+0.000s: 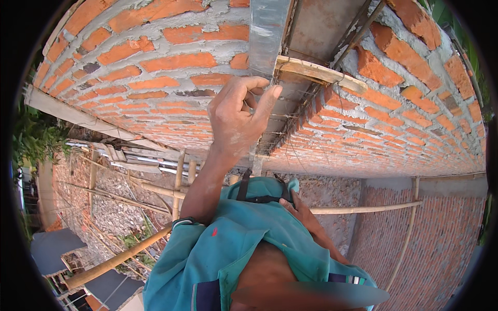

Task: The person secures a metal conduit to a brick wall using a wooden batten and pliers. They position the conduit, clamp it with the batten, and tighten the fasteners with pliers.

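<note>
My left hand (238, 111) is raised in front of the brick wall (179, 63), its fingers curled and thumb and forefinger tips close together. Whatever may sit in that pinch is too small to make out. Just beyond the fingertips, a long grey flat bar (264, 39) with a metallic look runs up the wall beside a recess. Down at my waist, my right hand (296, 208) lies against the teal shirt (259, 212) by a black strap (259, 199); its fingers are partly hidden. A short wooden strip (321, 74) spans the recess next to the bar.
Thin rods and wire run along the recess (324, 26) between two brick sections. Bamboo poles (122, 256) cross at left, and another pole (363, 209) extends to the right. Rubble ground (111, 194) lies far below. A second brick wall (420, 243) stands at right.
</note>
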A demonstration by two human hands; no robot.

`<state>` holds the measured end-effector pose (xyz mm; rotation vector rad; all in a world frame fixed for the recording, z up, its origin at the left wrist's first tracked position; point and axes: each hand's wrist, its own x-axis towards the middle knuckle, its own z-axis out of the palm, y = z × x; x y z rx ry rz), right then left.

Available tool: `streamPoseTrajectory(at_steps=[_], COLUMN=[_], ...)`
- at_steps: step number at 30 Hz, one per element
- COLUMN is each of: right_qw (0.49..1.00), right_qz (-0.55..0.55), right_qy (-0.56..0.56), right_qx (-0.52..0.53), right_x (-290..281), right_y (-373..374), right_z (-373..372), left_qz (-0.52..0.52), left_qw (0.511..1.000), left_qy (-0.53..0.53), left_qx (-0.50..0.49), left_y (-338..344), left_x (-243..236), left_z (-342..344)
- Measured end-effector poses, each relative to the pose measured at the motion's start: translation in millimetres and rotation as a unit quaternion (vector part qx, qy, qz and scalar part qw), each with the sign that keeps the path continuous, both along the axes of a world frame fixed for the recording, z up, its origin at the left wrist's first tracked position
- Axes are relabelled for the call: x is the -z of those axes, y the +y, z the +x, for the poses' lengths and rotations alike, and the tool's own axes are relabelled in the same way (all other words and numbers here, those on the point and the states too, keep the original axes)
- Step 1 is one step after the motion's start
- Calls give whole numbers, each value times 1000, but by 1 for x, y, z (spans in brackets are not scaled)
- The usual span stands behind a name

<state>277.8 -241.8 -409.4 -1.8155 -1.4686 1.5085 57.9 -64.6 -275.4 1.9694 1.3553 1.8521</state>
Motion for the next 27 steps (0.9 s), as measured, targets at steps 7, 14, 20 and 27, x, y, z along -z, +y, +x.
streamPoseTrajectory(at_steps=[7, 14, 20, 27], right_qw=[898, 815, 759, 603], right_qz=[364, 522, 609, 795], right_qy=[220, 182, 134, -18], right_qx=[111, 172, 187, 64], right_x=[-107, -135, -122, -112], right_y=[81, 175, 184, 204], right_z=[-53, -113, -116, -101], left_qz=[-95, -58, -120, -95], left_qw=[977, 993, 981, 989], left_qy=[-177, -97, -132, -103], left_qx=[67, 46, 80, 52], left_y=[-7, -8, -10, -5], left_x=[1, -19, -19, -18], left_z=[2, -14, -6, -6])
